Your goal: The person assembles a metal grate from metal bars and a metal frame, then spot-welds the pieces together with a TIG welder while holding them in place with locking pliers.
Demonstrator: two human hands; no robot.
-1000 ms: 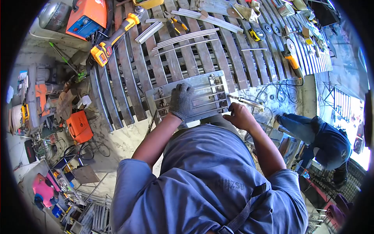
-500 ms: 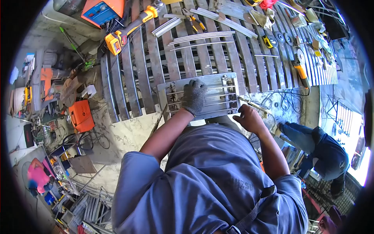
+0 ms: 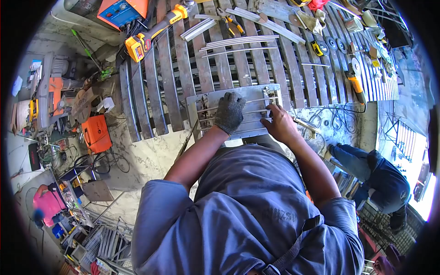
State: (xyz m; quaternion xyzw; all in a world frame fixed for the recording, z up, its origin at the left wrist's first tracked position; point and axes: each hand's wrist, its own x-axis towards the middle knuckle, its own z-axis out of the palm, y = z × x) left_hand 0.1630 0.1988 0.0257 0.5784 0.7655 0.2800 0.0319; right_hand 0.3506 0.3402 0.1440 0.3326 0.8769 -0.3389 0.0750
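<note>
A flat metal plate (image 3: 253, 131) lies at the slatted bench's near edge, close to my body. Several thin metal rods (image 3: 255, 111) run across it, with small upright pieces near both ends. My left hand (image 3: 230, 112), in a dark grey glove, is closed over the rods at the left half of the plate; its fingertips are partly hidden. Bare, my right hand (image 3: 281, 123) bends its fingers around a rod near the right end, covering the right-hand pieces.
On the slatted bench (image 3: 185, 75) lie a yellow angle grinder (image 3: 158, 31), loose rods (image 3: 240, 42), pliers (image 3: 233, 26), a tape measure (image 3: 320, 48) and another grinder (image 3: 356, 82). An orange case (image 3: 97, 134) stands on the floor at left. One person (image 3: 382, 178) bends at right; another in pink (image 3: 48, 205) is at left.
My right hand has moved up and left from beside the plate onto the rods at its right end. My left hand stays in place on the rods.
</note>
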